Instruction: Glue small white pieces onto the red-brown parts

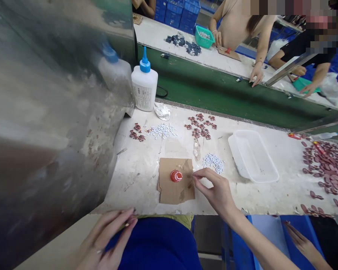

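Brown torn cardboard (176, 185) at centre frame bears a glossy red cap (176, 176), right hand (215, 191) pinching its edge, left hand (108, 240) at lower left loosely curled on something thin.

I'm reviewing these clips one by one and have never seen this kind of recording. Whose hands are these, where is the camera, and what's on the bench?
There is no machine here. The single picture comes from a camera worn on a person's head, looking down at their own hands. The right hand reaches over a cardboard piece on the white worktable, fingertips pinched beside a small red cap-like part; whether it grips anything is too small to tell. The left hand sits low near the lap, pinching something thin. Also on the table: a glue bottle with a blue tip, piles of dark red pieces, small white bits and an empty white tray. Other people work across the green belt.
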### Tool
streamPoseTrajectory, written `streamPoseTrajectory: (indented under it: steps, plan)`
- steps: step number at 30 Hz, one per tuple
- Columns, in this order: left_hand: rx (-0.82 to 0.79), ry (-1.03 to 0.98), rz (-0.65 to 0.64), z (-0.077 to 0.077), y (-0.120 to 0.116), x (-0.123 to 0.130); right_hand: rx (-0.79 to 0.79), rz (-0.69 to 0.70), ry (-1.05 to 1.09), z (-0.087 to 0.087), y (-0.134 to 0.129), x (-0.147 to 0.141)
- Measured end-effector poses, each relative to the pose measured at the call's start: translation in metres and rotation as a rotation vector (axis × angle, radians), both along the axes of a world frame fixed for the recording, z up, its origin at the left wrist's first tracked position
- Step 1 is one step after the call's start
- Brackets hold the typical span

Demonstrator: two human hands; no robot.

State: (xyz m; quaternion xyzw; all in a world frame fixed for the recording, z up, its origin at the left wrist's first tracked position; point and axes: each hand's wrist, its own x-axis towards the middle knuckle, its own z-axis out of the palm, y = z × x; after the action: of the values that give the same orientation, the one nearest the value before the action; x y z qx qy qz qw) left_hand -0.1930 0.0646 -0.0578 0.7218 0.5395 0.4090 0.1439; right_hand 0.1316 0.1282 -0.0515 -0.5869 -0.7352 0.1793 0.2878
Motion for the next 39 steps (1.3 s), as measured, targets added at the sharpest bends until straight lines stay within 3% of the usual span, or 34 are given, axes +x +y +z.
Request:
streamPoseTrajectory:
  steps: [3, 11, 21, 31, 39]
  plan:
    - [-0.033, -0.051, -0.167, -0.006, 0.014, 0.018, -0.038, 0.037, 0.088, 0.004, 0.001, -0.015]
    - [-0.032, -0.161, -0.245, 0.003, 0.041, 0.043, -0.021, 0.044, 0.094, 0.005, 0.007, -0.027]
    - [-0.021, -0.232, -0.188, 0.003, 0.048, 0.053, -0.011, 0.061, 0.127, 0.007, 0.005, -0.027]
    - [-0.157, -0.356, -0.206, 0.019, 0.050, 0.068, -0.098, 0.040, 0.564, 0.048, -0.015, -0.064]
    - [-0.174, -0.379, -0.238, 0.018, 0.051, 0.070, -0.129, 0.070, 0.564, 0.043, -0.014, -0.068]
